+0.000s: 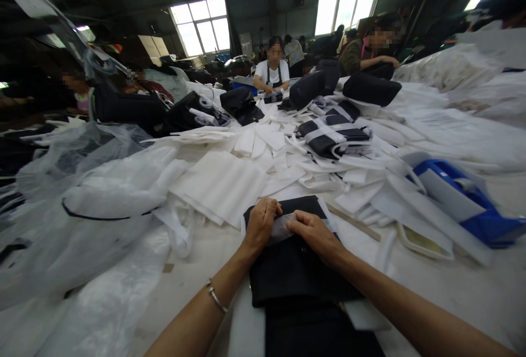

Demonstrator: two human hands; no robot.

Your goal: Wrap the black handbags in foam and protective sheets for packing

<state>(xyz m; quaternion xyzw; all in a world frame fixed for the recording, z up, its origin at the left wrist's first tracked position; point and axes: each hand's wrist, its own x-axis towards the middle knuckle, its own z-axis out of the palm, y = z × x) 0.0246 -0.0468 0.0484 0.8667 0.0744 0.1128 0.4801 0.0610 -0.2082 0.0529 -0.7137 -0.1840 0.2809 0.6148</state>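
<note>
**Supple body, slick film**

The pale tabletop spreads across the lower frame. At its left lies a loose heap of translucent plastic bags, thin and probably slippery. White foam sheets, flat and matt, cover the middle; they look very light and likely to crease or dent under a hard grip.

The flat, black, leather-like article lies at lower centre, in front of the person, with white sheet material showing beside its upper edges and another black layer beneath its near edge. It looks soft to semi-stiff and fairly light, likely to bend if lifted from one edge. A flat palm underneath, or a broad hold on both sides, should suit it best; nails could mark its smooth surface.

The left hand and right hand meet over its upper part. The fingers of both are curled in and clamped on a translucent plastic strip, left and right. The strip looks thin, slick and crinkly, so a close pinch near its edges should hold better than a loose one, with even tension to avoid tearing.

Smallest is a metal stud on the article, hard enough to scratch.
</note>
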